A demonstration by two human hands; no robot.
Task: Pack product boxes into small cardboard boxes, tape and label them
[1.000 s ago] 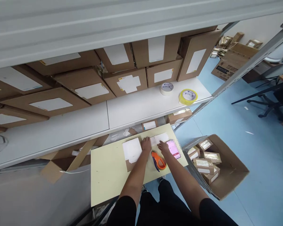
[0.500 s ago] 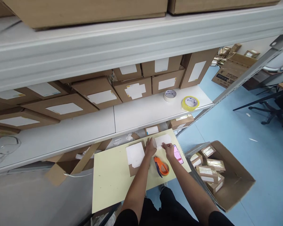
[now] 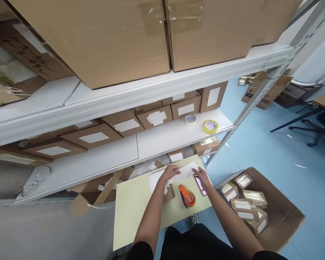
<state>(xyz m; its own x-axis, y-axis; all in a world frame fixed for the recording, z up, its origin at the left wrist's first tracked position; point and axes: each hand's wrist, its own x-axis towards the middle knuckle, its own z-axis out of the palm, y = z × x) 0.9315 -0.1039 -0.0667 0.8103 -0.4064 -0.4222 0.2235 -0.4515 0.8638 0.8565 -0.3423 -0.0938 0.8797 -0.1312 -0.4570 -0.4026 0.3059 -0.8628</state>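
White paper strip (image 3: 184,172) above the far right part of the tabletop (image 3: 130,209), spanned between left hand (image 3: 170,173) and right hand (image 3: 202,177); each grip pinched narrow, holding one end. From the strip: orange tape dispenser (image 3: 187,197) at 6 o'clock, cardboard box (image 3: 169,194) at 7, phone (image 3: 201,186) near 4. Farther out: white tape roll (image 3: 190,121) at 12, yellow tape roll (image 3: 208,130) at 1, both on the shelf (image 3: 162,139); open carton (image 3: 283,218) at 4

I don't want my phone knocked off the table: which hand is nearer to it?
Right. The right hand overlaps the far end of the phone in this view; the left hand is farther off, to the phone's left, at the white paper's other end.
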